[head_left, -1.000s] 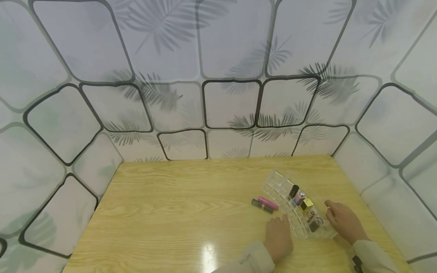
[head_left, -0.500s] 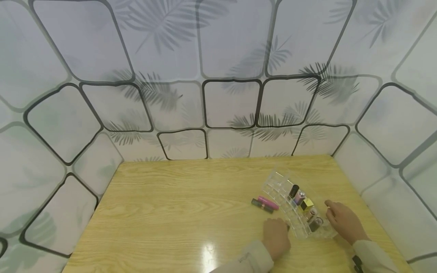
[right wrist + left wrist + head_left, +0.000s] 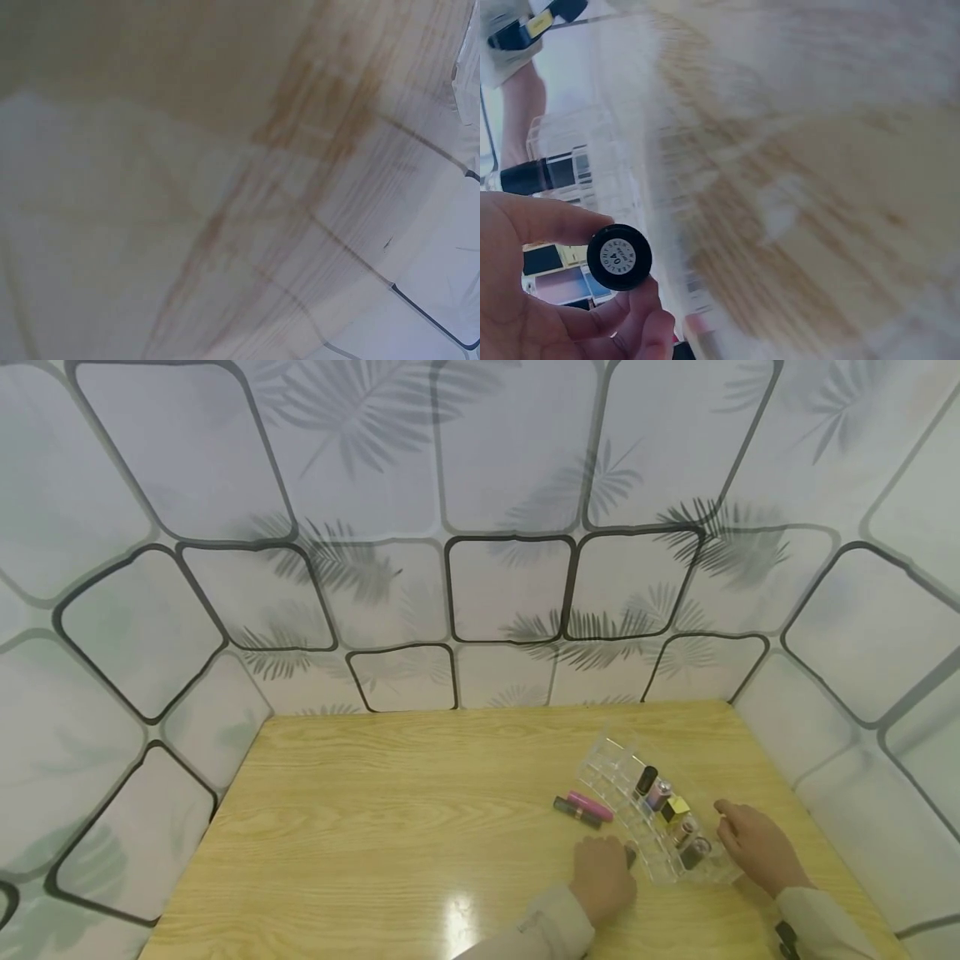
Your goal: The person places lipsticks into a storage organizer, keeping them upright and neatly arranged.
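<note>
My left hand point(image 3: 603, 878) pinches a black lipstick point(image 3: 619, 257) between thumb and fingers, just left of the clear acrylic organizer point(image 3: 596, 760). In the left wrist view the lipstick's round base faces the camera, with a white label marked 04. In the head view only its dark end shows beside the hand. My right hand point(image 3: 761, 847) lies at the organizer's right side, fingers loosely bent. Standing in the organizer are a black-capped tube point(image 3: 645, 780), a pinkish bottle point(image 3: 659, 794), a gold-and-black cosmetic point(image 3: 675, 809), and a dark bottle point(image 3: 695, 852) with a clear top.
A pink tube point(image 3: 590, 806) and a dark tube point(image 3: 577, 812) lie side by side on the wooden table point(image 3: 390, 810), left of the organizer. Patterned fabric walls point(image 3: 510, 585) enclose the table at the back and sides.
My left hand has drawn back slightly left from the organizer's edge, and the lipstick's dark end now shows beside it. The right hand and the organizer stay put.
</note>
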A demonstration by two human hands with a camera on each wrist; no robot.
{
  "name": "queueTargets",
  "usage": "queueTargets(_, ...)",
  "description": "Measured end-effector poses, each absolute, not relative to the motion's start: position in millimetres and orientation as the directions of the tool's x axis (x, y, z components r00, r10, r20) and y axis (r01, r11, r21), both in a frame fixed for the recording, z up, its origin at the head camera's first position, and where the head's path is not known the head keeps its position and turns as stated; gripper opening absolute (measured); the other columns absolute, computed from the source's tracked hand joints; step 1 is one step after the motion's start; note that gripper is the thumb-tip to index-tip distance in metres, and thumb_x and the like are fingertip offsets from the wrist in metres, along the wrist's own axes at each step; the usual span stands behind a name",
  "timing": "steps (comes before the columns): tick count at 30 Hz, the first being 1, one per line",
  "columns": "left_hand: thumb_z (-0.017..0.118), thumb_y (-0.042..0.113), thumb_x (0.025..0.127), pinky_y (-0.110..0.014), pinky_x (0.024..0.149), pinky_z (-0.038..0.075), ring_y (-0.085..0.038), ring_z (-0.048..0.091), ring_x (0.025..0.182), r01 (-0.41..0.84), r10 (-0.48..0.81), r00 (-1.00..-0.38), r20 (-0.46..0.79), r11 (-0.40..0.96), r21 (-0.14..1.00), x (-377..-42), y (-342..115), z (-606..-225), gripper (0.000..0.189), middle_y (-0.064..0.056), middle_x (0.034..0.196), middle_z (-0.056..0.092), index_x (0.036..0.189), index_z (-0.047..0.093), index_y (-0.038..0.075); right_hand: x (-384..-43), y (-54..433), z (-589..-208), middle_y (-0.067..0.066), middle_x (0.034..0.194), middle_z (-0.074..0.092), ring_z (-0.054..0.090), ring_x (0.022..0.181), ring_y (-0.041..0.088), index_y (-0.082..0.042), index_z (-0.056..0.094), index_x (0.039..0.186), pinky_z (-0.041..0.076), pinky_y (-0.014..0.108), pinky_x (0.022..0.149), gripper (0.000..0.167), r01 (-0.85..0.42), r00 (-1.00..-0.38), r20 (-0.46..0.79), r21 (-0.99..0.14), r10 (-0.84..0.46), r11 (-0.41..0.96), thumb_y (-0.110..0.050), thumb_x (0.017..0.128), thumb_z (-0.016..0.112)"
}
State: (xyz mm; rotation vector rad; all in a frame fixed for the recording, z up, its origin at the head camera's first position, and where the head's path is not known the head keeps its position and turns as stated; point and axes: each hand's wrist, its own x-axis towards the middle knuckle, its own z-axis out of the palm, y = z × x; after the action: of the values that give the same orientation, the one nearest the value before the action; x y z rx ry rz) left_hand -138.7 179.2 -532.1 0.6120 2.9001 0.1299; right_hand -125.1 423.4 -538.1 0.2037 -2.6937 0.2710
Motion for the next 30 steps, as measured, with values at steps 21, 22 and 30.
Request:
queueTargets(21,0.069,0.034,0.079,-0.011,0.050,0.027,0.001,0.041,0.058,0.495,0.411,-0.869,0.277,0.712,0.498,-156.2,161.3,-517.8,0.023,0.011,0.067,0.052,0.090,0.060,0.017,-125.4,422.3,-536.5,0.005,0.072,0.063,0.046,0.055,0.007,0.000,0.062,0.097,0.042,0.028,0.050,0.020,-0.210,-0.882,0.455,-0.145,-0.123,0.967,0.000,0.078,0.057)
queueTargets(22,0.069,0.034,0.078,-0.011,0.051,0.027,0.002,0.040,0.058,0.504,0.405,-0.864,0.300,0.699,0.507,-156.5,160.8,-517.6,0.023,0.011,0.068,0.052,0.091,0.059,0.016,-125.3,422.2,-536.3,0.005,0.072,0.063,0.046,0.055,0.007,0.000,0.062,0.097,0.041,0.028,0.050,0.019,-0.209,-0.882,0.455,-0.145,-0.122,0.967,0.000,0.078,0.057)
queueTargets(30,0.072,0.028,0.076,-0.005,0.051,0.028,0.002,0.046,0.060,0.598,0.322,-0.785,0.529,0.619,0.509,-161.9,159.0,-517.5,0.026,0.007,0.072,0.058,0.092,0.059,0.013,-124.7,422.0,-536.2,0.005,0.074,0.064,0.048,0.057,0.009,-0.001,0.061,0.097,0.043,0.030,0.052,0.018,-0.195,-0.895,0.431,-0.148,-0.114,0.970,-0.001,0.080,0.055)
